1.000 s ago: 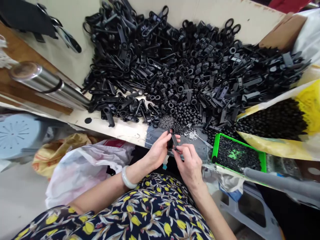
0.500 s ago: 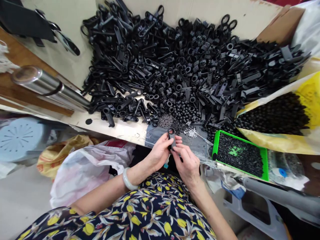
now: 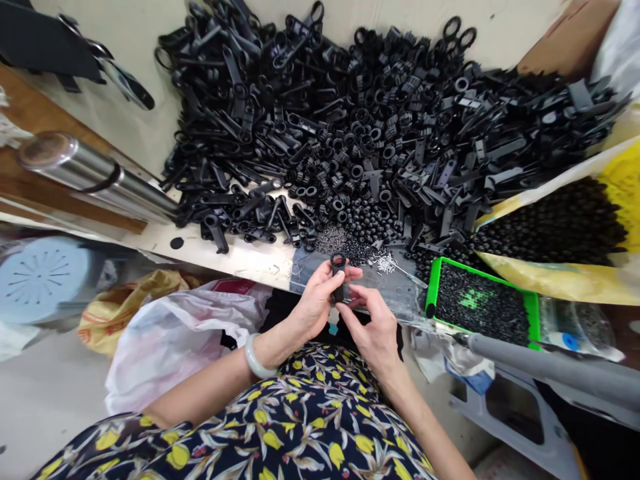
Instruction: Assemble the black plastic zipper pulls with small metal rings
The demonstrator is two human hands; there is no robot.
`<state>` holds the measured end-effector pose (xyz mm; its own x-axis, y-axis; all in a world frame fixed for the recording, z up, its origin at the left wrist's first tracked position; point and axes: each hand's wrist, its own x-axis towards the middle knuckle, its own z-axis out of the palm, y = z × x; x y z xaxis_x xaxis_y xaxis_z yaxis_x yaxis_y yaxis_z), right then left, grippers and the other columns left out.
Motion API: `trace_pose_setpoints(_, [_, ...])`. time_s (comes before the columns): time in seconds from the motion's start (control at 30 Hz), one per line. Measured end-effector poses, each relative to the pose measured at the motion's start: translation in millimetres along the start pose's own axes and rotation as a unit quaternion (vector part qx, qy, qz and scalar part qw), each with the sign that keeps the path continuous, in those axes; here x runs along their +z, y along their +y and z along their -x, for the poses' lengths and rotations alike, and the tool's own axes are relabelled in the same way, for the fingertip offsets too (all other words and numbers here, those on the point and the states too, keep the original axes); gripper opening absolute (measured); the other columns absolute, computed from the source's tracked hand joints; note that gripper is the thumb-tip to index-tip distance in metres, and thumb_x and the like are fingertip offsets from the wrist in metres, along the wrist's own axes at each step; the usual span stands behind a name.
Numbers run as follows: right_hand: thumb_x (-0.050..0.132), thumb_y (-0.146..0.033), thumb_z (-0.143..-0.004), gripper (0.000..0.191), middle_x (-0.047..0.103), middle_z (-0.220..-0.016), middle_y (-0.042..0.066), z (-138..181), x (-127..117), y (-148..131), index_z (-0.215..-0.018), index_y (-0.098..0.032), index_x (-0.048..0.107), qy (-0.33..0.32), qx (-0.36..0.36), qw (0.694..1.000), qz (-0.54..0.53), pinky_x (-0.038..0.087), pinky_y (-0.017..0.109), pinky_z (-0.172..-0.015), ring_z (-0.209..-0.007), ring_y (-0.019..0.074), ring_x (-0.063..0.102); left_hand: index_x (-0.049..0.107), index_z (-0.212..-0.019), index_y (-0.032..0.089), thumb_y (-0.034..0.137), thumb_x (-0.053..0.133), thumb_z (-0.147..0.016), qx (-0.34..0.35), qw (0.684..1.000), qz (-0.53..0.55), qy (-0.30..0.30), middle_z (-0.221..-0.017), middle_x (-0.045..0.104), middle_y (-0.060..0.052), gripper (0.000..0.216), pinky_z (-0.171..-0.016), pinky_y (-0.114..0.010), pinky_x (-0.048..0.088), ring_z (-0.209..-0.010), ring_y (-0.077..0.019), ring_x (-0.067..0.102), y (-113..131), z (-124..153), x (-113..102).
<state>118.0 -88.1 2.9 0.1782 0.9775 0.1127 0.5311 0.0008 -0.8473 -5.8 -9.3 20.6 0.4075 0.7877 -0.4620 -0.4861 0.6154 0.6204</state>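
Note:
My left hand [image 3: 315,297] is closed around a black plastic part with a ring at its top end [image 3: 339,263], held upright just off the table's front edge. The thumb lies across the part's face. To the right, my right hand [image 3: 375,323] has its thumb and fingers apart, with the thumb tip at the part's lower end; whether it touches cannot be made out. Beyond the hands lie small metal springs [image 3: 331,239], small black balls [image 3: 370,223], and a heap of short silvery pins [image 3: 384,262] beside a thin tool [image 3: 410,275].
A big pile of black plastic parts [image 3: 300,120] covers the table's back. On the right stand a green tray [image 3: 434,287] of tiny black pieces and a yellow bag [image 3: 550,277] of black balls. A steel flask [image 3: 75,163] lies left; a grey bar [image 3: 540,357] juts in lower right.
The black part has turned in my left hand and moved slightly left. My right hand's fingers have spread from a pinch at its lower end. The view has shifted slightly.

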Motion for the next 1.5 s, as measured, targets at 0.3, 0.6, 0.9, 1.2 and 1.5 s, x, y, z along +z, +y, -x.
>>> trace_pose_setpoints(0.3, [0.07,-0.049,-0.095,0.028,0.074,-0.1,0.003,-8.6,19.9,-0.5,-0.107,-0.023,0.071,-0.032,0.154,0.962,-0.221,0.06,0.031,-0.077,-0.083,0.018,0.069,0.064,-0.119,0.021,0.033,0.08,-0.087,0.012,1.0,0.003,-0.02,-0.113,0.079,-0.008,0.037,-0.108,-0.037,0.047,-0.126,-0.0246,0.064,0.7,3.9,-5.8])
trace_pose_setpoints(0.6, [0.068,-0.05,-0.097,0.027,0.069,-0.105,0.005,-5.5,28.8,-5.9,-0.105,-0.024,0.072,0.023,0.169,0.95,-0.263,0.064,0.033,-0.08,-0.091,0.0197,0.068,0.069,-0.123,0.021,0.037,0.083,-0.086,-0.001,0.998,-0.052,-0.037,-0.12,0.077,-0.011,0.043,-0.095,-0.036,0.055,-0.117,-0.0264,0.07,-3.4,4.1,-11.6])
trace_pose_setpoints(0.9, [0.066,-0.04,-0.099,0.019,0.07,-0.112,0.006,-8.4,10.1,-1.3,-0.109,-0.026,0.073,-0.001,0.088,0.983,-0.158,0.062,0.035,-0.088,-0.098,0.0209,0.071,0.08,-0.104,0.016,0.04,0.08,-0.088,0.042,0.99,-0.133,-0.032,-0.109,0.08,-0.012,0.029,-0.095,-0.034,0.054,-0.102,-0.0241,0.072,-4.0,0.3,-18.1])
trace_pose_setpoints(1.2, [0.079,-0.05,-0.086,0.044,0.075,-0.116,0.007,-43.6,-9.8,-0.6,-0.122,-0.026,0.069,-0.032,0.151,0.945,-0.288,0.064,0.036,-0.083,-0.101,0.0224,0.072,0.075,-0.107,0.017,0.047,0.076,-0.089,0.044,0.966,-0.245,-0.071,-0.08,0.071,-0.004,0.034,-0.051,-0.022,0.046,-0.061,-0.0131,0.058,11.9,3.0,-21.8])
trace_pose_setpoints(1.5, [0.085,-0.046,-0.082,0.035,0.073,-0.09,0.001,-48.6,7.3,-0.8,-0.108,-0.023,0.076,-0.078,0.204,0.895,-0.39,0.055,0.025,-0.063,-0.069,0.0127,0.061,0.076,-0.125,0.023,0.03,0.073,-0.091,0.067,0.938,-0.324,-0.099,-0.099,0.075,-0.005,0.035,-0.067,-0.025,0.049,-0.07,-0.0155,0.059,20.5,9.4,-31.3])
